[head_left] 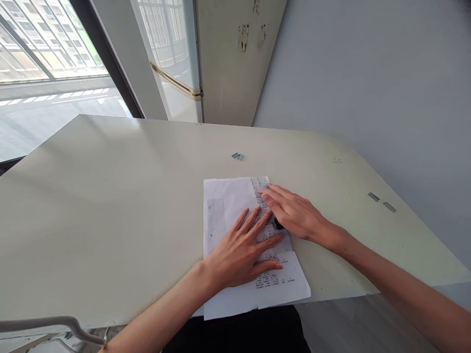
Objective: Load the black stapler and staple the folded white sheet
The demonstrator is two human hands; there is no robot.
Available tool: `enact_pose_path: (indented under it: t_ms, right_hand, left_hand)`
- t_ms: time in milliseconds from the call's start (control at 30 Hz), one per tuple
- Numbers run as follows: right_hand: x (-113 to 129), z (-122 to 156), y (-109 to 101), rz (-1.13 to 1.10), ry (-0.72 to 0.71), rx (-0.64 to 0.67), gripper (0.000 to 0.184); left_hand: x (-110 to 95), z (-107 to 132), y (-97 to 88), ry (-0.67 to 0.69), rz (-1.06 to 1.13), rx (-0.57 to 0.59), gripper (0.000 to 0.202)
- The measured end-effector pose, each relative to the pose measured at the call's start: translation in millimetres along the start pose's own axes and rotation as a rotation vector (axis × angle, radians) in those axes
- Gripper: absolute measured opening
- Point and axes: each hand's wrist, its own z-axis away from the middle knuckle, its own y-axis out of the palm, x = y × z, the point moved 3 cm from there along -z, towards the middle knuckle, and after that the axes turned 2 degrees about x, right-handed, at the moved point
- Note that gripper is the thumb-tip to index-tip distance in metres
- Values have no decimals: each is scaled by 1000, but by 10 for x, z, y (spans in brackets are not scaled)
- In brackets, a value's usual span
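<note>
A white sheet of printed paper (228, 206) lies folded over on the pale table (110, 196), near its front edge. My left hand (241, 250) rests flat on the paper with fingers spread, holding it down. My right hand (294, 213) lies flat on the paper's right side, fingers stretched out toward the fold. A small dark object (278, 225) peeks out under my right hand; I cannot make out what it is.
A small strip of staples (237, 156) lies beyond the paper. Two more staple strips (381, 201) lie near the table's right edge. A refrigerator (206, 59) stands behind the table, a grey wall to the right, a window to the left.
</note>
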Motion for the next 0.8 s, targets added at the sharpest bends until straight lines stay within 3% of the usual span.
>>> enact_pose_path:
  t_ms: [267, 600, 800]
  right_hand:
    - [82, 9, 46, 114, -11, -32, 51]
    - [150, -31, 231, 317, -144, -166, 52]
    - [179, -8, 146, 204, -142, -188, 51]
  left_hand:
    - [0, 1, -5, -1, 18, -28, 63]
    - [61, 122, -91, -33, 68, -82, 64]
    - [42, 171, -97, -42, 48, -64, 61]
